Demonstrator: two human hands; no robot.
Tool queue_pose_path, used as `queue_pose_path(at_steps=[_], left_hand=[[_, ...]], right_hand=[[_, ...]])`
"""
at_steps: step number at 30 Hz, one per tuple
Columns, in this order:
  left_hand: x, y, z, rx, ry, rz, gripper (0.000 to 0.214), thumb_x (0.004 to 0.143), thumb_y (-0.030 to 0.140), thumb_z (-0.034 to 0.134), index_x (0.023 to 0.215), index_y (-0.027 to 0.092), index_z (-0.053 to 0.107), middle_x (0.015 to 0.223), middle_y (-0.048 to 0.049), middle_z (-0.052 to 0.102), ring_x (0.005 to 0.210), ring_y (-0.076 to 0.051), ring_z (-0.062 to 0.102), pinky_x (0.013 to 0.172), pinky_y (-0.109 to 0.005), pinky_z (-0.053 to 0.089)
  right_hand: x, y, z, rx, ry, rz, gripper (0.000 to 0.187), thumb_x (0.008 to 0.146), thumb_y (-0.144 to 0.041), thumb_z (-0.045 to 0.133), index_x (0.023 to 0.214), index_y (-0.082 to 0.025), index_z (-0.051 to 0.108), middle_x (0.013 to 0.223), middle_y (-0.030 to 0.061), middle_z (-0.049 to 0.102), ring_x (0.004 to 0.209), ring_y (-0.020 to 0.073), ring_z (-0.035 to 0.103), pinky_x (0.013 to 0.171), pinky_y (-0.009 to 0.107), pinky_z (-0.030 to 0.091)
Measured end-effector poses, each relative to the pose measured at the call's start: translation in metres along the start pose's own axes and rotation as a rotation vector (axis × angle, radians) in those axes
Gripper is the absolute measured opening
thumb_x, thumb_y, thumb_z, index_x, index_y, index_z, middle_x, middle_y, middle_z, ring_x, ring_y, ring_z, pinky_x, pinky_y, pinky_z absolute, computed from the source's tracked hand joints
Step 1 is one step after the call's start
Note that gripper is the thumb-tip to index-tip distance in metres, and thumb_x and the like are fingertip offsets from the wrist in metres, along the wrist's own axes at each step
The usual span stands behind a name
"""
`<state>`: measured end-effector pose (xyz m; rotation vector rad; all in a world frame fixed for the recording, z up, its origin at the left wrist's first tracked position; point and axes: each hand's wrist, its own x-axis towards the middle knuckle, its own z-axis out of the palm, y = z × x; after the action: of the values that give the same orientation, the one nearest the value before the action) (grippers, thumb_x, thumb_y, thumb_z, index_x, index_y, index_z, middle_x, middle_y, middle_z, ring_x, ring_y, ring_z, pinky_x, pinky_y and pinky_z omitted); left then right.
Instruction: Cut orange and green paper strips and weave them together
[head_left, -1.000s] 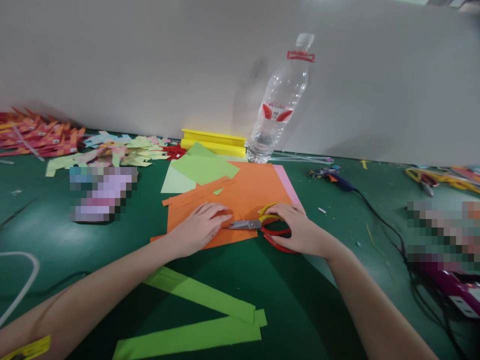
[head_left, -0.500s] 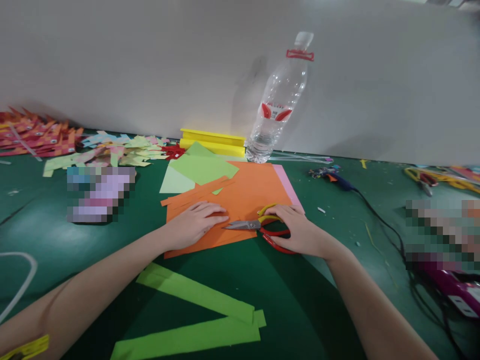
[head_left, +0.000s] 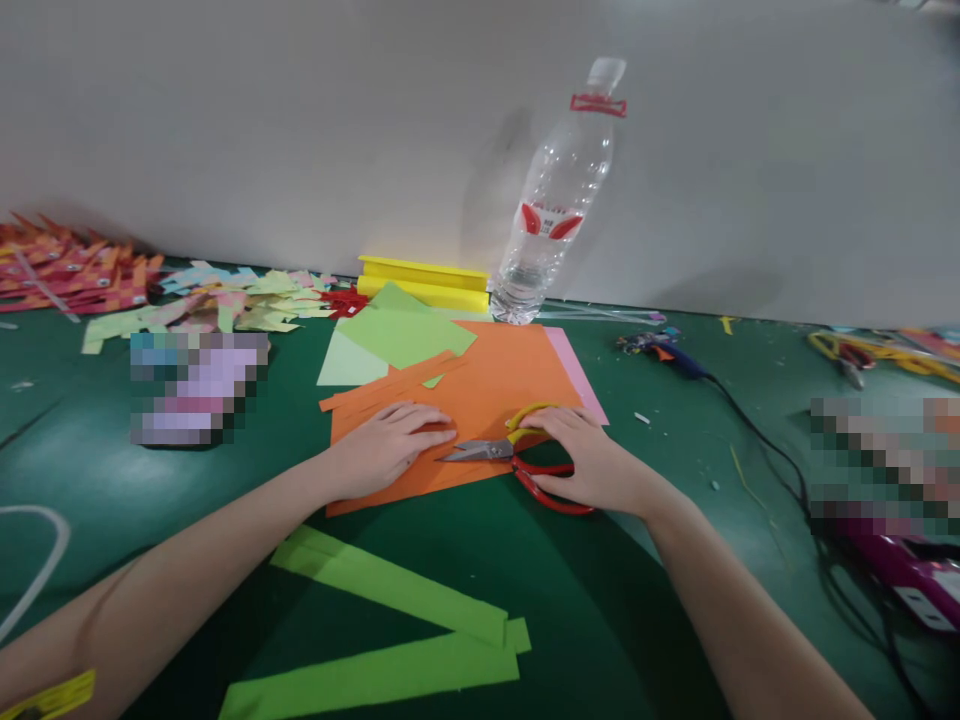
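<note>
Scissors (head_left: 496,452) are positioned over the front part of the orange paper (head_left: 517,370), blades slightly parted and tips directed left. The right hand (head_left: 589,455) grips the handles, one yellow and one red, with its fingers clamped on them. The left hand (head_left: 391,450) lies palm down on the orange paper, fingers extended and thumb side nearest the blade tips, just beside them; its fingers grasp nothing. Whether paper sits between the blades cannot be determined.

The orange paper rests on the green bench (head_left: 465,545). A light green sheet (head_left: 409,335) overlaps its rear left corner; a pink sheet (head_left: 581,375) protrudes at its right edge. Two green strips (head_left: 405,590) lie in front. A clear bottle (head_left: 555,200) stands behind, near the wall (head_left: 300,130).
</note>
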<state>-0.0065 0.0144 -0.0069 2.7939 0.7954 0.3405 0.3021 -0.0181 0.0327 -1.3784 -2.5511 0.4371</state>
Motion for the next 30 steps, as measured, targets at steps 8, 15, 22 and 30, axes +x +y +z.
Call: queue_pose_path(at_steps=[8,15,22,30], left_hand=[[-0.0005,-0.0002,-0.0005,0.001,0.01,-0.005,0.047,0.092,0.008,0.031,0.132,0.027,0.045,0.137,-0.0043,0.045,0.125,-0.021,0.039,0.103,-0.039,0.033],[0.0003,-0.0021,0.0016,0.005,0.013,-0.01,0.049,0.09,0.007,0.033,0.132,0.028,0.046,0.138,-0.0042,0.044,0.127,-0.022,0.038,0.104,-0.041,0.033],[-0.0003,-0.0023,0.0019,0.009,0.01,-0.012,0.047,0.091,0.009,0.032,0.132,0.027,0.046,0.138,-0.0045,0.044,0.128,-0.022,0.038,0.105,-0.041,0.033],[-0.0003,-0.0025,0.0022,0.008,0.014,-0.012,0.053,0.088,0.004,0.031,0.132,0.029,0.046,0.138,-0.0035,0.044,0.127,-0.021,0.039,0.103,-0.042,0.034]], right_hand=[[0.0002,0.0024,0.0008,0.0,-0.019,-0.007,0.048,0.074,-0.038,0.063,0.119,-0.024,0.054,0.126,0.0085,0.058,0.121,0.0297,0.048,0.101,0.049,0.036],[-0.0016,0.0039,0.0,0.002,-0.025,-0.028,0.047,0.077,-0.038,0.062,0.121,-0.025,0.052,0.126,0.0084,0.057,0.121,0.0296,0.048,0.1,0.049,0.036],[0.0007,-0.002,0.0025,-0.013,-0.009,-0.024,0.046,0.077,-0.038,0.062,0.12,-0.023,0.052,0.125,0.0092,0.058,0.121,0.0287,0.049,0.1,0.048,0.037],[0.0,0.0013,0.0021,-0.004,-0.022,-0.036,0.049,0.078,-0.039,0.062,0.123,-0.025,0.051,0.128,0.0086,0.056,0.122,0.0291,0.047,0.1,0.049,0.037]])
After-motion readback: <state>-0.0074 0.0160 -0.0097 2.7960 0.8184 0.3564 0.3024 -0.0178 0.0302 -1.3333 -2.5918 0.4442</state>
